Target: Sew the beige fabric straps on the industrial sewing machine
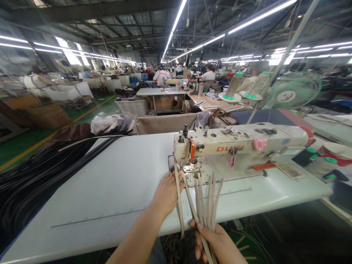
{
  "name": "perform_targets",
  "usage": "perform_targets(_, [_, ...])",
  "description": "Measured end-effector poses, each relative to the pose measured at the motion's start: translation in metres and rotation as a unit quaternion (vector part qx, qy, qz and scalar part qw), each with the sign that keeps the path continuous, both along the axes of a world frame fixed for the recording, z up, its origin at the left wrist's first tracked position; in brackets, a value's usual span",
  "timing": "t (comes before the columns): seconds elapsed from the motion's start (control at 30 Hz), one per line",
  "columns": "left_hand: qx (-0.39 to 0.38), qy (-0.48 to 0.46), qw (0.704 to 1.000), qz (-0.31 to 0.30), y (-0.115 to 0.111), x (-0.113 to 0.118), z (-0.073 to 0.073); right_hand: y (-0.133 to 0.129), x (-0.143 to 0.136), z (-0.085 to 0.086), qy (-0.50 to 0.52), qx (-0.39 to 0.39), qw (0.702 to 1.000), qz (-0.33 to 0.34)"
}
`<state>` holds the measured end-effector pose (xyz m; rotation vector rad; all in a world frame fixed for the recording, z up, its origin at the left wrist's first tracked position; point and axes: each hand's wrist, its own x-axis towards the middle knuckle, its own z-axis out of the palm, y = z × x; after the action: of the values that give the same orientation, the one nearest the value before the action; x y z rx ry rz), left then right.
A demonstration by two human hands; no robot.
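Observation:
My left hand (167, 192) rests on the table close to the needle area of a sewing machine (209, 143). Its fingers are closed at the end of a narrow beige strip (189, 198) beside the presser foot; the exact grip is partly hidden. Another beige strip (180, 211) runs down from the needle area across this hand and hangs over the table's front edge. Lower right, my right hand (216, 242) grips a fan of several beige strips (211, 201), thumb on top, their free ends spread towards the machine.
A heap of long black strips (41, 179) covers the table's left side. A ruler scale (96, 218) marks the white tabletop (115, 176). Thread cones (233, 86) and a green fan (294, 91) stand behind the machine. People (161, 76) sit farther back.

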<state>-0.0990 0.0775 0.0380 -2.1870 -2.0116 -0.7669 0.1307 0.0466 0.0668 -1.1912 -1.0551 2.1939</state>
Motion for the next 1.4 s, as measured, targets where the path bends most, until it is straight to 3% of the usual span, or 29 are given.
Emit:
perform_targets(0.37, [0.000,-0.002,1.000,-0.005,-0.001,0.001,0.005,0.012,0.005,-0.006,-0.017,-0.018,1.000,-0.013])
perform_targets(0.63, [0.001,-0.006,1.000,0.002,0.000,0.001,0.002,0.014,0.013,-0.009,-0.028,-0.019,0.996,-0.079])
perform_targets(0.8, [0.000,-0.003,1.000,0.001,0.001,0.001,0.003,0.015,0.008,0.002,-0.022,-0.033,0.993,-0.107])
perform_targets(0.93, [-0.002,0.003,1.000,0.002,0.000,0.001,0.004,0.015,0.007,0.014,-0.008,-0.020,0.994,-0.110])
perform_targets(1.23, [0.006,-0.006,1.000,-0.004,0.000,0.001,0.005,0.017,0.001,-0.009,-0.007,0.031,0.993,-0.111])
perform_targets(1.4, [0.010,-0.004,1.000,-0.007,0.000,0.001,0.004,0.017,-0.009,0.000,0.004,0.037,0.995,-0.088])
